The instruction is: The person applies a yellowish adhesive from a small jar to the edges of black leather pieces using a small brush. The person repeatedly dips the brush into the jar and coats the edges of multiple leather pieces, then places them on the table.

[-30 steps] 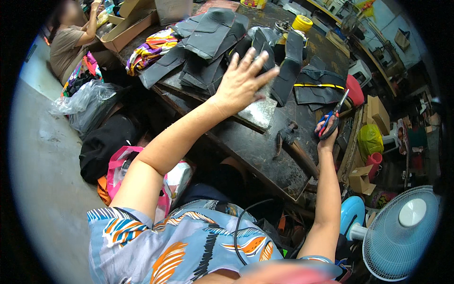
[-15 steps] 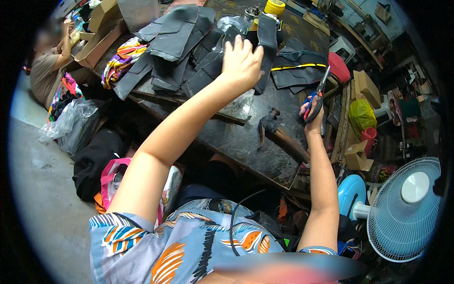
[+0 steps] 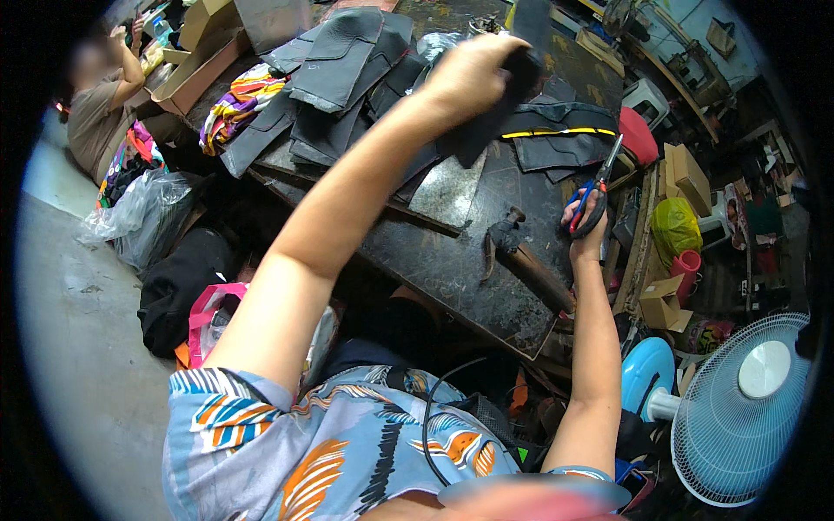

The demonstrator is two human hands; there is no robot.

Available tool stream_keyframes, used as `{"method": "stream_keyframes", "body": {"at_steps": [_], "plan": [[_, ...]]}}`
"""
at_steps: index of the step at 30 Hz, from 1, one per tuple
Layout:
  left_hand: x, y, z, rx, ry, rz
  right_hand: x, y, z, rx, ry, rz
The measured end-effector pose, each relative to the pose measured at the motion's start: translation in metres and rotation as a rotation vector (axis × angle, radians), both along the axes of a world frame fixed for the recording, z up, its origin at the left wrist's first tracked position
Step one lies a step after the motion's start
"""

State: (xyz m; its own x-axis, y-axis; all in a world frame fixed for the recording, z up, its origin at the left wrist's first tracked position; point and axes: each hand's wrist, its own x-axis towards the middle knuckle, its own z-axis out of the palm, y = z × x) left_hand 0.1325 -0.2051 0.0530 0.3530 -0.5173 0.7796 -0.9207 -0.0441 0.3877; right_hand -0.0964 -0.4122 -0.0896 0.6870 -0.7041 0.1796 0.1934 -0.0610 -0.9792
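My left hand (image 3: 473, 76) grips a black leather-like piece (image 3: 488, 120) above the table, its fingers wrapped round the upper part and partly hidden. Motion blurs the piece, which hangs tilted below and beyond the hand. In my right hand (image 3: 588, 224) are scissors (image 3: 612, 161) with dark, red and blue handles, their blades pointing up and away, nearly together. A stack of similar black pieces (image 3: 340, 62) lies left of my left hand. Black pieces with a yellow strip (image 3: 560, 133) across them rest between the hands, farther back. Nearer to me lies a hammer (image 3: 532, 267).
The dark worktable (image 3: 434, 278) has its near corner in front of me. At right stand a blue and white fan (image 3: 740, 408), cardboard boxes (image 3: 691, 178) and a yellow bag (image 3: 676, 226). Colourful cloth (image 3: 239, 106) lies at the table's left. Another person (image 3: 104, 113) sits far left.
My left hand was spread over the black pieces; now it is closed round one and has raised it, moving right. The scissors stay in my right hand. The whole view has shifted slightly.
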Motion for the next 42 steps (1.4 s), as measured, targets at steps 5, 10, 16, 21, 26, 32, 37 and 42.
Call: {"method": "stream_keyframes", "body": {"at_steps": [5, 10, 16, 21, 26, 32, 37, 42], "plan": [[0.0, 0.094, 0.013, 0.55, -0.397, 0.66, 0.001, 0.001, 0.0, 0.001, -0.01, -0.024], [-0.028, 0.088, -0.023, 0.798, -0.44, 0.308, 0.001, 0.002, 0.0, -0.025, -0.029, -0.041], [-0.02, 0.03, -0.009, 1.155, -0.317, 0.418, 0.0, 0.003, 0.0, -0.002, -0.026, -0.035], [-0.021, -0.081, -0.043, 0.754, -0.144, 0.162, -0.001, 0.003, 0.002, -0.032, -0.011, -0.054], [-0.003, -0.138, -0.101, 0.725, -0.06, 0.264, -0.002, 0.001, 0.001, -0.015, -0.04, -0.039], [-0.003, -0.146, -0.079, 0.515, 0.005, 0.202, -0.002, 0.001, 0.001, 0.052, -0.086, -0.051], [0.005, -0.098, -0.023, -0.01, 0.177, 0.105, -0.002, 0.002, 0.003, 0.036, -0.058, -0.067], [0.009, 0.014, 0.02, -0.016, 0.269, 0.009, 0.0, 0.001, 0.001, 0.03, -0.05, -0.061]]}}
